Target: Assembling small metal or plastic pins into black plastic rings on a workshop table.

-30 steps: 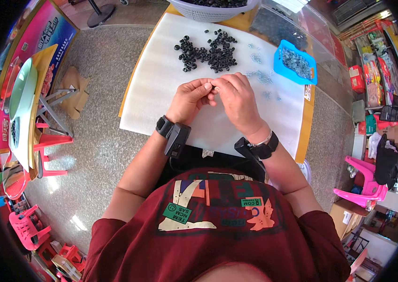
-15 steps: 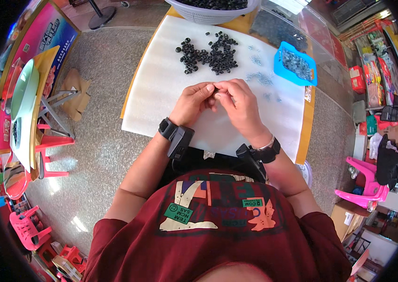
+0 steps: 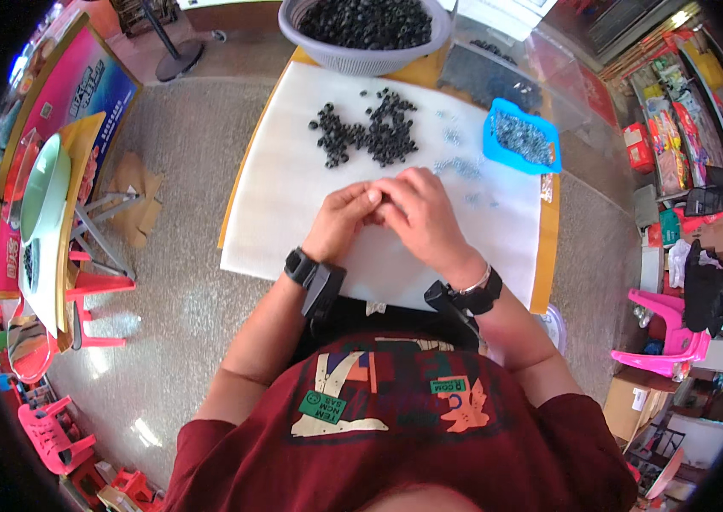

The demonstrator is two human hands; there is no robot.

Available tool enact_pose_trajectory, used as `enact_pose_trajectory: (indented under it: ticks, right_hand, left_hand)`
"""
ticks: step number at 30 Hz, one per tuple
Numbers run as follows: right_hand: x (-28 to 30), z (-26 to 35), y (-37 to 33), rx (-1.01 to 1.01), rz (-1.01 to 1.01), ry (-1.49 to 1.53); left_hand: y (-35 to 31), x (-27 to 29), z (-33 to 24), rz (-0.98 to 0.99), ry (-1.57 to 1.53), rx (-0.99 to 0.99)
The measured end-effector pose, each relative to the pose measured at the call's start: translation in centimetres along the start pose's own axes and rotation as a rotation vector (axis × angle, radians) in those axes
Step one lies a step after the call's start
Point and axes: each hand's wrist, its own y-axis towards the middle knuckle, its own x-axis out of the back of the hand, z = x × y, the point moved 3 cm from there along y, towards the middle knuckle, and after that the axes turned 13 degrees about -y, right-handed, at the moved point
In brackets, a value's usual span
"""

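My left hand [image 3: 343, 224] and my right hand [image 3: 423, 215] meet above the near half of a white foam sheet [image 3: 285, 196]. Both are closed, their fingertips pressed together; what lies between them is hidden now, though half a second ago a small black part showed there. Beyond them on the sheet lies a loose pile of small black knob-like parts [image 3: 389, 128]. To the right of the pile, small clear or silvery pieces [image 3: 460, 167] are scattered in little clusters. A blue basket [image 3: 541, 167] with more small silvery pieces [image 3: 522, 136] stands at the sheet's right edge.
A grey plastic basket [image 3: 353, 61] full of black parts stands at the table's far edge, beside a clear plastic box [image 3: 489, 77]. At the left are a green basin [image 3: 47, 188] and a red stool [image 3: 101, 282]. A pink chair [image 3: 669, 337] and stocked shelves stand right.
The view has tilted, so the table and both hands sit lower in the picture. My right hand's fingers have closed further over the left fingertips, covering the small black part.
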Motion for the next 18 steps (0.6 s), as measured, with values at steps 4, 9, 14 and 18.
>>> enact_pose_trajectory:
  ticks: [4,9,14,18]
  right_hand:
    - [0.3,-0.8,0.3,0.014,0.073,0.003]
    - [3.0,-6.5,3.8,-0.38,0.029,0.296]
    - [7.1,-13.5,10.1,-0.527,-0.409,0.482]
    - [4.7,-11.0,8.7,-0.449,-0.207,0.371]
  left_hand:
    - [-0.2,-1.1,-0.2,0.03,0.011,0.011]
    - [0.1,-1.4,-0.7,0.007,-0.074,-0.003]
    - [-0.1,-1.2,-0.8,-0.026,-0.109,0.004]
    - [-0.4,-1.0,-0.8,-0.033,-0.119,0.024]
